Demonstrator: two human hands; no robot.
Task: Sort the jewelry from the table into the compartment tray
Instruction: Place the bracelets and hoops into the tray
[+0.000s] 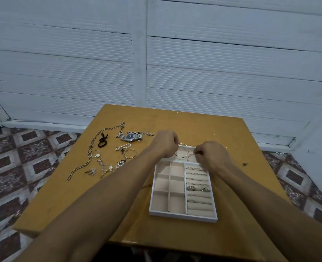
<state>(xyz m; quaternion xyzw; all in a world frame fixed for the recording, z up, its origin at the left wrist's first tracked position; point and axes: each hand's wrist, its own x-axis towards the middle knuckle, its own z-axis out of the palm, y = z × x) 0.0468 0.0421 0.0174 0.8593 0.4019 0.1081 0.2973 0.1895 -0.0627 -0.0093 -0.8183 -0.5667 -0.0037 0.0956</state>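
Head | tray [182,216]: rings [191,188] in right rolls | left hand [165,143], right hand [211,156] pinch hoops [181,157]

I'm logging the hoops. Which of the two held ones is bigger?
The large hoop in the left hand; the small hoop pinched by the right hand, beside it, is clearly narrower across.

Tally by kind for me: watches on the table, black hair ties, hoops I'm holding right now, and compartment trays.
Watch: 1
Black hair tie: 1
Hoops held: 2, the large hoop in the left hand and the small hoop in the right hand
Compartment tray: 1
Total: 5
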